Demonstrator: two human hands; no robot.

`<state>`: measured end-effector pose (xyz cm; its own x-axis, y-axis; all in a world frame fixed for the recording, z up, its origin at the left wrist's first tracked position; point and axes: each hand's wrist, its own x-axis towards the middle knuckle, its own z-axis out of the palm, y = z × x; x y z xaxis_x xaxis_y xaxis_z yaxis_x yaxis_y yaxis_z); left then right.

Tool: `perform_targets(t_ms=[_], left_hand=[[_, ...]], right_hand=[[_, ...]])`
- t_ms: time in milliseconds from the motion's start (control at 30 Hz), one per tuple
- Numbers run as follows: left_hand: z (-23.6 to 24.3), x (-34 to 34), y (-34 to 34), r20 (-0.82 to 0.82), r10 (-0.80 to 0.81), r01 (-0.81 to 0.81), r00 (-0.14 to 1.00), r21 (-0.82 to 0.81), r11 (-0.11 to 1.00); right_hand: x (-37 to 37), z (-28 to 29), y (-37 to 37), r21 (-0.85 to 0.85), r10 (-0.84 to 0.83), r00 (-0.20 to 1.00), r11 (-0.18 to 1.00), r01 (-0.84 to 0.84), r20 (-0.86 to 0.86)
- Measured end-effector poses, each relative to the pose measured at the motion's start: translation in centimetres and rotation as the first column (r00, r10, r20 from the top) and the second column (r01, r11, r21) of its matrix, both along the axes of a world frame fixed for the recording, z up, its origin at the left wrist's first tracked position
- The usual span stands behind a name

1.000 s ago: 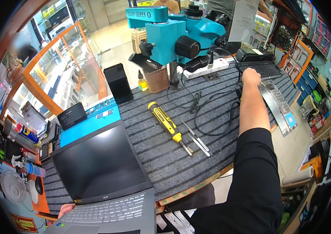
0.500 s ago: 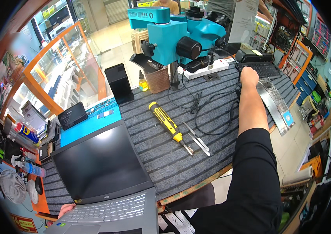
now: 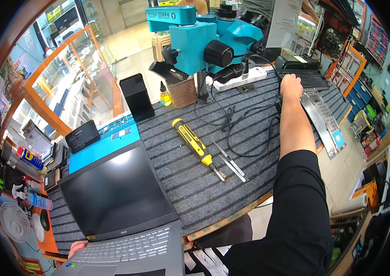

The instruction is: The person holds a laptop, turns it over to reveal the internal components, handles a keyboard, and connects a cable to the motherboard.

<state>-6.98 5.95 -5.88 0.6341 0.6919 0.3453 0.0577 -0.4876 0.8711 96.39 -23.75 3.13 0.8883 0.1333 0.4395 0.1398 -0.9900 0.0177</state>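
Reaching up toward the upper right of the frame, the right hand point(image 3: 291, 86) rests with its fingers curled downward at the near edge of a black keyboard point(image 3: 309, 79), and also beside a black cable point(image 3: 250, 131) that loops across the grey ribbed table point(image 3: 190, 184); whether the fingers close on anything I cannot tell, since the back of the hand hides them. The keyboard lies directly beyond the hand, its long axis running left to right, so this hand is by far the nearer one. The left hand point(image 3: 77, 248) sits at the lower left of the frame, its fingertips on the front corner of an open grey laptop point(image 3: 121, 216); its grip is mostly hidden. Between the two, mid-frame, a yellow screwdriver point(image 3: 192, 141) lies diagonally beside steel tweezers point(image 3: 229, 161).
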Motion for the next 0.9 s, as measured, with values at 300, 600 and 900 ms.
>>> perform_targets(t_ms=[300, 600, 900], left_hand=[[0.2, -0.4, 0.6, -0.018, -0.046, 0.046, 0.999, -0.039, 0.998], [0.7, 0.7, 0.2, -0.008, -0.025, 0.025, 1.000, 0.001, 1.000], [1.0, 1.7, 0.2, -0.004, -0.012, 0.012, 1.000, 0.015, 1.000]], right_hand=[[0.9, -0.7, 0.1, 0.030, 0.037, 0.995, 0.999, -0.040, 0.090], [0.1, 0.1, 0.3, 0.235, -0.026, 0.972, 0.972, -0.030, 0.234], [4.0, -0.7, -2.6, 0.797, -0.226, 0.925, 0.591, -0.120, 0.307]])
